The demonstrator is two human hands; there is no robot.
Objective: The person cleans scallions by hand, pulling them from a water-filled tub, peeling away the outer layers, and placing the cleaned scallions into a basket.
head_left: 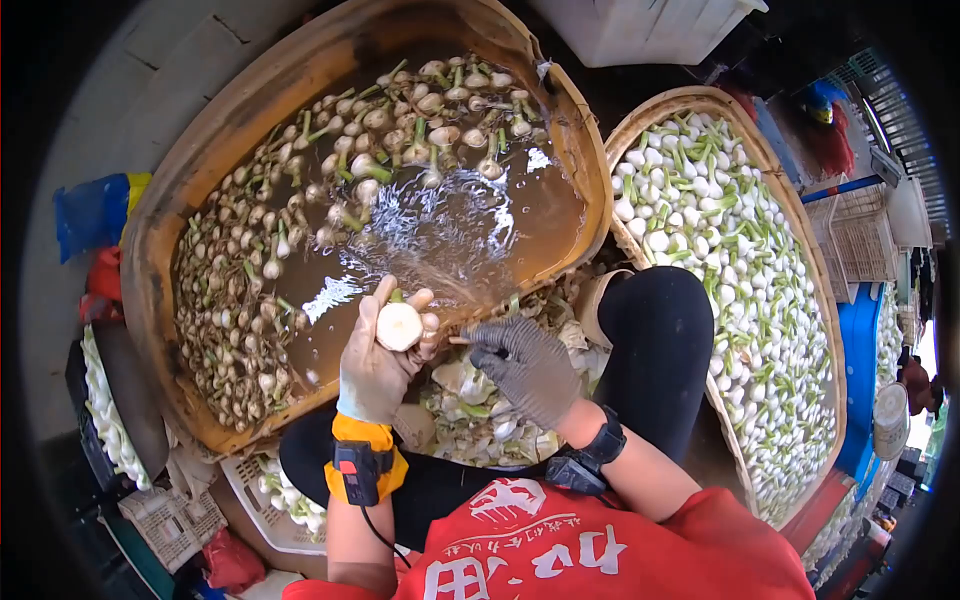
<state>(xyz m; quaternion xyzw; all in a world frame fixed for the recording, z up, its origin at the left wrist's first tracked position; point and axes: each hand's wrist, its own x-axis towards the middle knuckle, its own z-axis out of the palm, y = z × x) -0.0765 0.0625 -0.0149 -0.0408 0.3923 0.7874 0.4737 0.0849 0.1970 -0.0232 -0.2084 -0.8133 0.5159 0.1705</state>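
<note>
My left hand point(378, 350), in a pale glove, grips a garlic bulb point(399, 327) with its white, flat root end facing up at me. A bit of green stem shows behind the bulb. Just to the right, my right hand point(528, 365) wears a grey striped glove, its fingers curled together. A small brownish tip point(459, 340) pokes out by those fingertips; what it belongs to is hidden. Both hands are over the near edge of a large yellow-brown tub point(150, 270). Muddy water and many unpeeled garlic bulbs point(235, 320) fill it, and the water is splashing.
Peeled skins and trimmings point(485, 420) lie in a heap below my hands, between my legs. At right, a second tub point(830, 400) is full of cleaned white bulbs point(715, 270). A white crate point(285, 510) with more garlic sits at lower left; a white bin point(640, 30) stands behind.
</note>
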